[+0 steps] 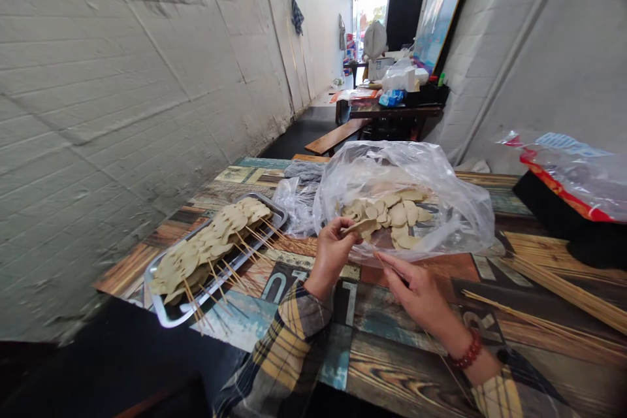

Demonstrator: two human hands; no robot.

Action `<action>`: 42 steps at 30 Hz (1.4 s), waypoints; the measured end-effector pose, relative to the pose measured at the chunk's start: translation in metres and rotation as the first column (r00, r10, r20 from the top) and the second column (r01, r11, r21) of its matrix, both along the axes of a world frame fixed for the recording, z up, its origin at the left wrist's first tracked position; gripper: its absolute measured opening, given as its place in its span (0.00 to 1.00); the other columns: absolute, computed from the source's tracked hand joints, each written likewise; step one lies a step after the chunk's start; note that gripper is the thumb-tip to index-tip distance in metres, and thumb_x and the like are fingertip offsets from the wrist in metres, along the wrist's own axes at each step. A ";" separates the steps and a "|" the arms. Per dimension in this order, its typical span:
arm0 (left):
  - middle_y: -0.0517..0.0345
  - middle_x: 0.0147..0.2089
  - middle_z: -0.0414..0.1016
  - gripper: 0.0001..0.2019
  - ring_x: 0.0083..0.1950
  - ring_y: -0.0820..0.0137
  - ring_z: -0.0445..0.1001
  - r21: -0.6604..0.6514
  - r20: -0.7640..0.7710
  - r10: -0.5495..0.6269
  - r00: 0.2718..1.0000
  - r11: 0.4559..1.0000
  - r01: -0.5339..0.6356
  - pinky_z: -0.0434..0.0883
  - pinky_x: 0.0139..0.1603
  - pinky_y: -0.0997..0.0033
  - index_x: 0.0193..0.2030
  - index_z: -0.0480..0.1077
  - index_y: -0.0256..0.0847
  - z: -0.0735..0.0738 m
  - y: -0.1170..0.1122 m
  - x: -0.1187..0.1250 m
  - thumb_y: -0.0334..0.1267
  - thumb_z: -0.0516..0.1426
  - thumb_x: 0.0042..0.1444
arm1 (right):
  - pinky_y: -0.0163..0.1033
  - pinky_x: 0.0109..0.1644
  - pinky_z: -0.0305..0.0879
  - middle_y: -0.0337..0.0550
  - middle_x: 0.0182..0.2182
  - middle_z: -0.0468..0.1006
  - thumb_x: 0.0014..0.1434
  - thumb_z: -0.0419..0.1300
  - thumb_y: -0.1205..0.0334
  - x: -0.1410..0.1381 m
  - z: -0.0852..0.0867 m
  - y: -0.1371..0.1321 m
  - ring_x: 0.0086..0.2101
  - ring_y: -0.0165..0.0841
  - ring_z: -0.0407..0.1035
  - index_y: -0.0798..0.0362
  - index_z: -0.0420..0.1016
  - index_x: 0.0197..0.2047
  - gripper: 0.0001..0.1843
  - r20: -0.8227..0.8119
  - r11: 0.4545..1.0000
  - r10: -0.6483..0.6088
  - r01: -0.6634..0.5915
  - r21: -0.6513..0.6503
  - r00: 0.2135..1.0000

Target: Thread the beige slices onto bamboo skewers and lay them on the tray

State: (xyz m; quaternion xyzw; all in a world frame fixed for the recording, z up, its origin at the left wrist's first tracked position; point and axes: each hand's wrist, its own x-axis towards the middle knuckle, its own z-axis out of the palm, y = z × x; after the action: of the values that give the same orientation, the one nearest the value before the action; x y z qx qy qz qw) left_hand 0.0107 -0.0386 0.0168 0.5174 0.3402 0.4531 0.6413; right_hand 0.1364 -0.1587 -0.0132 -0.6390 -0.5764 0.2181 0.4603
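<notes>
My left hand [333, 253] pinches a thin beige slice [363, 228] of food at the mouth of a clear plastic bag [463, 209]. Inside the bag lies a heap of similar slices [399, 212]; their exact kind I cannot tell. Just to the right, my right hand [414, 287] is closed on a thin wooden skewer [443, 356], its tip close to the held slice. Whether the tip touches the slice I cannot tell. On the left, a metal tray [169, 321] holds many skewered slices [210, 241], their sticks pointing over its near edge.
Loose skewers [519, 317] and a thick skewer bundle [568, 290] lie at right on the patterned table [392, 366]. Behind them stands a black box [548, 206] with red-edged plastic packaging [558, 186]. A crumpled bag [296, 206] and grey cloth [304, 172] sit beyond the tray. A wall runs along the left.
</notes>
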 end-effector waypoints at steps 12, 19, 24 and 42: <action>0.61 0.28 0.71 0.02 0.32 0.74 0.70 0.252 -0.180 0.061 0.982 0.968 -0.014 0.66 0.34 0.76 0.29 0.71 0.37 -0.012 0.003 0.000 0.29 0.60 0.45 | 0.44 0.52 0.72 0.45 0.47 0.81 0.62 0.51 0.61 0.001 -0.010 0.004 0.46 0.38 0.76 0.51 0.77 0.53 0.19 -0.001 0.999 0.011 -0.010 0.034 1.000; 0.62 0.28 0.71 0.05 0.30 0.75 0.69 0.160 -0.127 -0.021 0.992 0.986 0.042 0.66 0.33 0.76 0.29 0.71 0.37 -0.014 0.000 0.004 0.32 0.63 0.44 | 0.44 0.51 0.72 0.46 0.48 0.80 0.63 0.51 0.62 0.002 -0.014 0.006 0.46 0.38 0.76 0.52 0.76 0.54 0.20 0.043 0.998 -0.020 0.017 0.063 0.999; 0.63 0.27 0.71 0.12 0.27 0.75 0.71 -0.030 0.015 -0.125 0.992 0.992 0.125 0.67 0.32 0.76 0.32 0.69 0.36 -0.009 -0.003 0.004 0.35 0.66 0.41 | 0.44 0.50 0.73 0.45 0.47 0.80 0.63 0.50 0.63 0.004 -0.013 0.006 0.45 0.37 0.77 0.51 0.76 0.53 0.19 0.092 0.997 -0.043 0.036 0.071 0.995; 0.59 0.28 0.72 0.20 0.27 0.72 0.72 -0.350 0.215 -0.117 0.970 0.917 0.188 0.73 0.30 0.69 0.28 0.68 0.35 -0.007 -0.003 0.000 0.44 0.70 0.34 | 0.42 0.46 0.76 0.44 0.45 0.81 0.62 0.54 0.60 0.004 0.000 0.000 0.43 0.39 0.78 0.49 0.80 0.49 0.17 0.129 0.992 -0.070 0.056 0.109 0.989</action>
State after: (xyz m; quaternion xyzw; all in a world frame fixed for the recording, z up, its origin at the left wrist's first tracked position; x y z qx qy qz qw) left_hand 0.0104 -0.0416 0.0103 0.3676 0.3149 0.3768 0.7898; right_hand 0.1403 -0.1584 -0.0135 -0.6449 -0.5959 0.1298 0.4606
